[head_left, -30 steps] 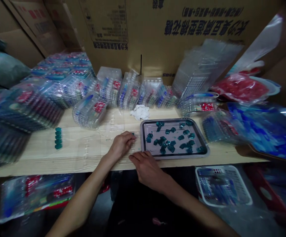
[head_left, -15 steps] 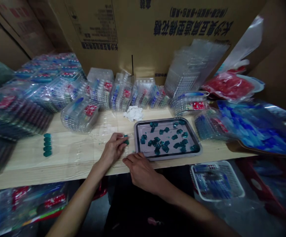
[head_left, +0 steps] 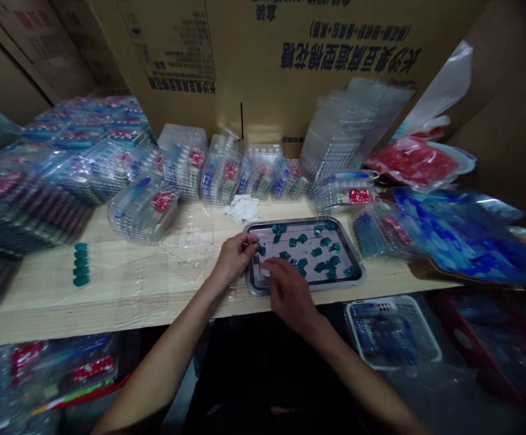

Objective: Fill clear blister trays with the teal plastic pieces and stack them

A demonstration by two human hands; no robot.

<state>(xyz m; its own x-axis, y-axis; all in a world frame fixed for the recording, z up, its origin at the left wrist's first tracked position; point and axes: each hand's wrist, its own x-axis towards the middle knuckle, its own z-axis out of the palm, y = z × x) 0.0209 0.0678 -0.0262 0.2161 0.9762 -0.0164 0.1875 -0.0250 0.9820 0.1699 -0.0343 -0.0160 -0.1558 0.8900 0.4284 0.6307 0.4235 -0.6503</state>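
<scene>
My left hand (head_left: pixel 236 258) reaches over the left rim of a dark metal tray (head_left: pixel 357 279), thumb and finger pinched at a teal faceted piece (head_left: pixel 260 248). My right hand (head_left: pixel 292 296) is over the tray's near left part, its index finger pointing left; motion smears its fingertips, so I cannot tell whether they hold anything. Several loose teal pieces (head_left: pixel 325 242) lie scattered in the tray, some hidden behind my right hand. Farther left on the wooden table, a short column of teal pieces (head_left: pixel 81 264) lies in line.
Stacked clear plastic packs (head_left: pixel 222 172) line the back, before a large cardboard box (head_left: pixel 245 78). Crumpled white tissue (head_left: pixel 243 208) lies behind the tray. To the right are a box of blue items (head_left: pixel 453 235) and a red bag (head_left: pixel 412 163); a white basket (head_left: pixel 435 341) stands lower.
Both hands have moved right, from the table beside the tray to over its left part. The left hand was pinching a teal piece before. The camera view has shifted slightly.
</scene>
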